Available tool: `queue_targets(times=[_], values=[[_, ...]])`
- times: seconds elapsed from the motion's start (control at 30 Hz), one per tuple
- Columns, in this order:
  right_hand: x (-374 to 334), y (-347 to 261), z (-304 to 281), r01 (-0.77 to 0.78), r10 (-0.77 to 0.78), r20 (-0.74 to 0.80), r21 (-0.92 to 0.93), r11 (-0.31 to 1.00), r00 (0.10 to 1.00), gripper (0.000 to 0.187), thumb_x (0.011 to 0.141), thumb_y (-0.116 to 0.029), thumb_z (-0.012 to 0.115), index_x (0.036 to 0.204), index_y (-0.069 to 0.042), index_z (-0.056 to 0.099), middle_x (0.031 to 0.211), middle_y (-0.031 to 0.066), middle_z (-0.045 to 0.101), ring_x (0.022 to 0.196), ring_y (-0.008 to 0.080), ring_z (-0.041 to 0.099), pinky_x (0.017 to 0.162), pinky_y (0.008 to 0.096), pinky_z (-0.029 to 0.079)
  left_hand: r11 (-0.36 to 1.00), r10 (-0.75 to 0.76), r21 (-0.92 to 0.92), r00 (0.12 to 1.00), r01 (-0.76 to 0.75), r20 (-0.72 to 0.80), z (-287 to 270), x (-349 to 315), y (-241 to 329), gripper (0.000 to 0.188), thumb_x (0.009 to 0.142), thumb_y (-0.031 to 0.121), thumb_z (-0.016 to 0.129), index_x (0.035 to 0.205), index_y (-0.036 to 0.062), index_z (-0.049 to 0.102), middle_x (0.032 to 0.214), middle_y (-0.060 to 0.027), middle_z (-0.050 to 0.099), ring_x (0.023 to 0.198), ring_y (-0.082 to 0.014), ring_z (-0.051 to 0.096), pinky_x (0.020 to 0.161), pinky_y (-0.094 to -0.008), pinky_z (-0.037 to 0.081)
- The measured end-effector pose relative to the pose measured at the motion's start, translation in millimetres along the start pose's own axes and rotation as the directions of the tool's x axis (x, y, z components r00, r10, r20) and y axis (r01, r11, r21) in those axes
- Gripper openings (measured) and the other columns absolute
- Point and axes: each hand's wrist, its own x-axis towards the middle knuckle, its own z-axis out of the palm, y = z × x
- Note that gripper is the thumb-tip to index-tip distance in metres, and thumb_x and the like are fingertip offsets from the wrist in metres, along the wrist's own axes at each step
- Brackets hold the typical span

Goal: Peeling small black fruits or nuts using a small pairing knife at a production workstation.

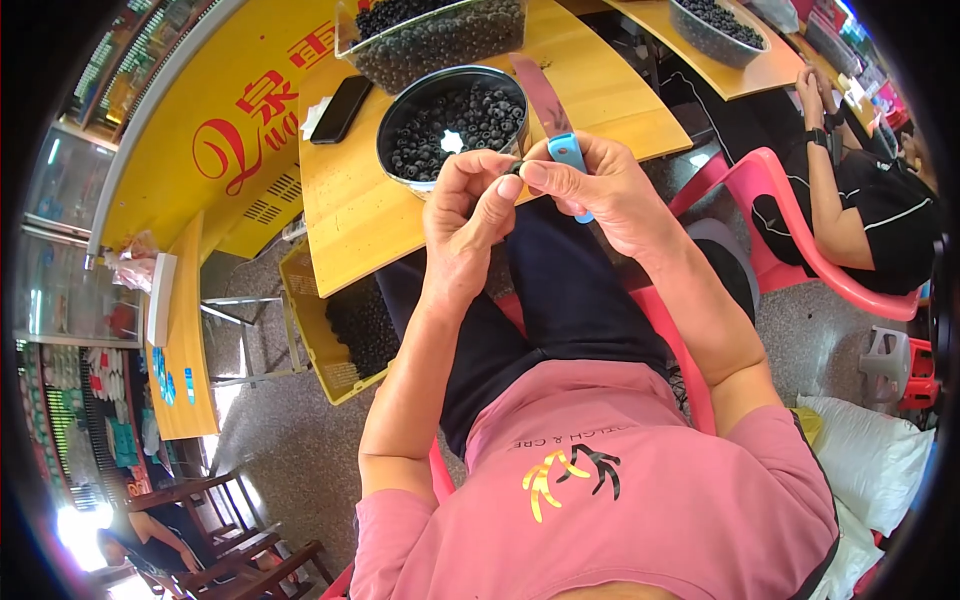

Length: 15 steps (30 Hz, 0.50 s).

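Left hand (470,210) pinches a small dark piece (516,168) between thumb and forefinger, just on the near side of the bowl (404,181); the right hand (605,185) closes its fingers round a blue-handled knife (566,148), thumb tip beside the piece. Watching remotely, I judge a loosened pinch could drop the piece, and a turned wrist could swing the bare blade bowlward. Fingertips hide most of the piece; I can't make out its surface.
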Motion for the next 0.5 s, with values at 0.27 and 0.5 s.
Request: queue_targets(times=[0.27, 0.5], values=[[1, -5, -6, -0.008, 0.008, -0.001, -0.067, 0.998, 1.0, 0.019, 0.091, -0.023, 0.071, 0.093, -0.005, 0.066, 0.075, -0.0027, 0.059, 0.058, 0.0017, 0.043, 0.053, 0.0178, 0.034, 0.937, -0.098, -0.328, 0.991, 0.121, 0.088, 4, 2, -14, 0.016, 0.099, 0.019, 0.058, 0.111, 0.0085, 0.055, 0.075, 0.0021, 0.052, 0.053, -0.0038, 0.034, 0.047, -0.0186, 0.026], [-1, -4, -7, 0.018, -0.021, -0.027, -0.11, 0.994, 0.999, 0.018, 0.091, -0.022, 0.07, 0.092, -0.005, 0.066, 0.073, -0.0049, 0.057, 0.058, 0.001, 0.042, 0.052, 0.0174, 0.033, 0.955, -0.108, -0.273, 0.993, 0.115, 0.043, 9, 1, -19, 0.016, 0.097, 0.017, 0.062, 0.109, 0.0077, 0.056, 0.087, -0.0001, 0.063, 0.055, -0.0016, 0.036, 0.047, -0.0174, 0.026]])
